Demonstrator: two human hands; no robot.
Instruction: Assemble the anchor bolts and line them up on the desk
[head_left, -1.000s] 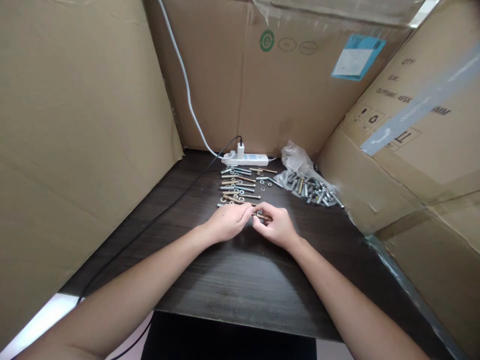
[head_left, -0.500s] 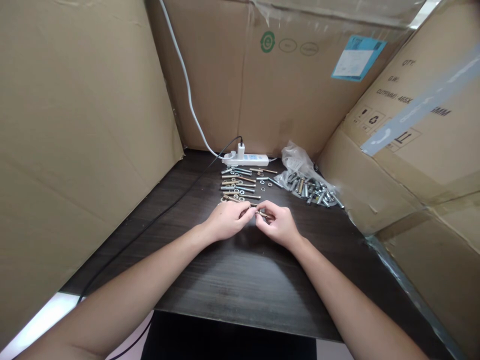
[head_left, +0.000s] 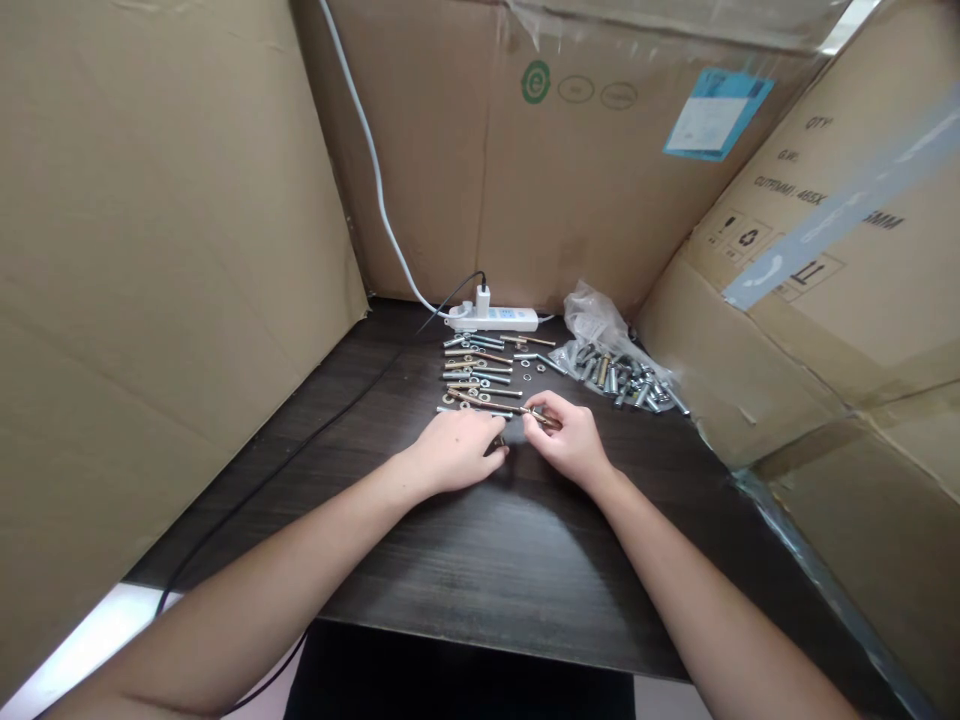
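My right hand (head_left: 568, 436) pinches a brass-coloured anchor bolt (head_left: 541, 417) between thumb and fingers, with its thin end pointing left. My left hand (head_left: 459, 450) is low over the table just to the left, thumb and forefinger apart; a small dark spot between them is too small to make out. Just beyond the left fingers is a silver bolt (head_left: 505, 414), partly covered by the hand. Farther back, silver and brass-coloured bolts (head_left: 495, 378) lie in rows, with loose washers and nuts (head_left: 474, 391) among them.
A clear plastic bag (head_left: 596, 318) with many silver anchor bolts (head_left: 634, 383) spills at the back right. Behind the rows sits a white power strip (head_left: 499, 320). A black cable (head_left: 322, 425) crosses the dark table (head_left: 480, 570) at left. Cardboard walls (head_left: 420, 180) enclose three sides.
My left hand has come away from the right hand, and its thumb and forefinger have spread. My right hand has shifted slightly right, keeping the brass-coloured anchor bolt.
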